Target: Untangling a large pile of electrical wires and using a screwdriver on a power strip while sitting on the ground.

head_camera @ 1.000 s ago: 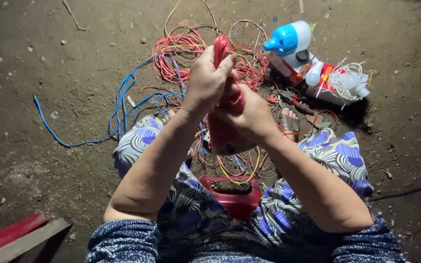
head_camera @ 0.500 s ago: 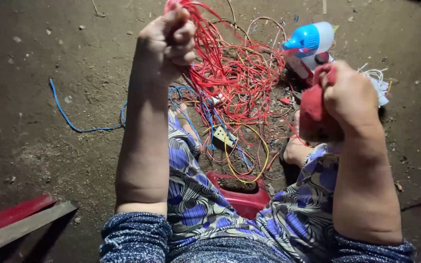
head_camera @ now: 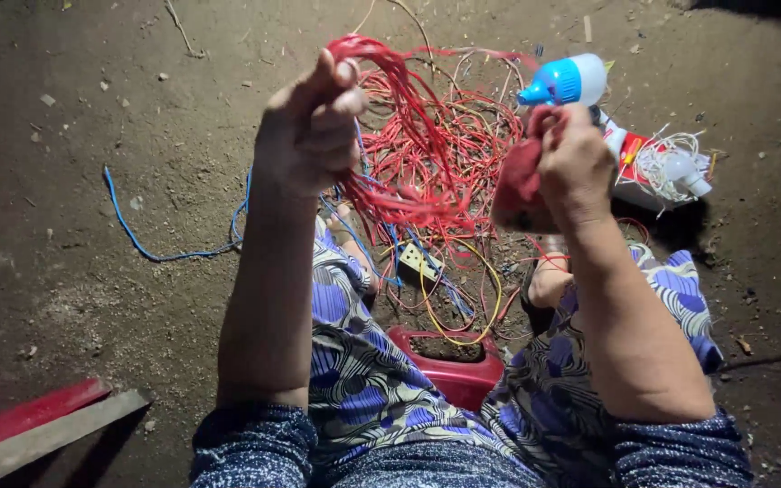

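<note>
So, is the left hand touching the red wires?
Touching. The head view shows the left hand closed around a bunch of the red wires, which hang down from its fingers.

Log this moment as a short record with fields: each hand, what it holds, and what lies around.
left hand: raised, fist shut on a bundle of red wires
right hand: gripping a dark red lump, the wires running across to it
ground: dirt floor with a wire tangle, loose blue wire
nearby: blue-and-white bulb, red plastic stool between the knees
left edge: red and grey boards
</note>
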